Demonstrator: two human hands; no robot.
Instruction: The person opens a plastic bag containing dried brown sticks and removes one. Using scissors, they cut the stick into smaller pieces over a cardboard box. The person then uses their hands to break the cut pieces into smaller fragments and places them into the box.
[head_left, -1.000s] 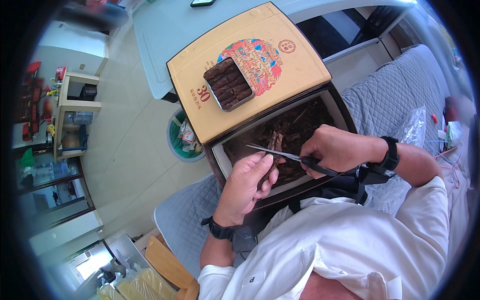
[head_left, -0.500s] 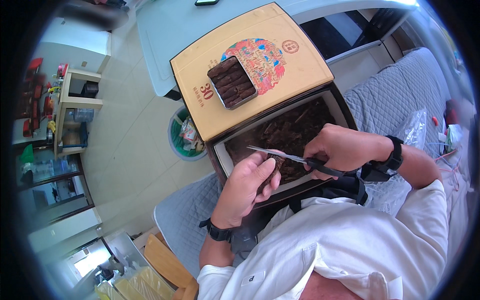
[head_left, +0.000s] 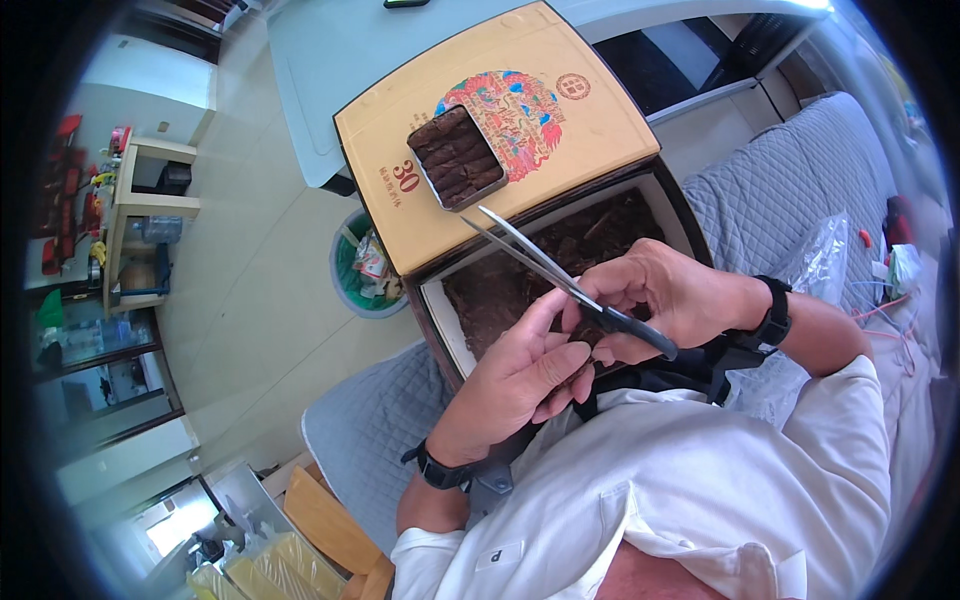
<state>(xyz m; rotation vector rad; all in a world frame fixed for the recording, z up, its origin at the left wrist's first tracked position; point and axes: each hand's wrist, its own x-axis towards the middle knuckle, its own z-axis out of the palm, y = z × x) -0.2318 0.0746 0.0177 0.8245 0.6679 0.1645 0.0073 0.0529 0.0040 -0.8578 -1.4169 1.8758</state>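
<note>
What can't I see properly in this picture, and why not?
All in the head view:
Whatever the left hand may hold: hidden by that hand and the right hand.
Finger loops of the scissors: partly behind the right hand.
Dark flat thing: cut off by the top edge.
Red things, far left: too blurred to name.

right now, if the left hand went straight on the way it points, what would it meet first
Probably the bare right hand holding black-handled, silver-bladed scissors; depth leaves contact unclear.
</note>
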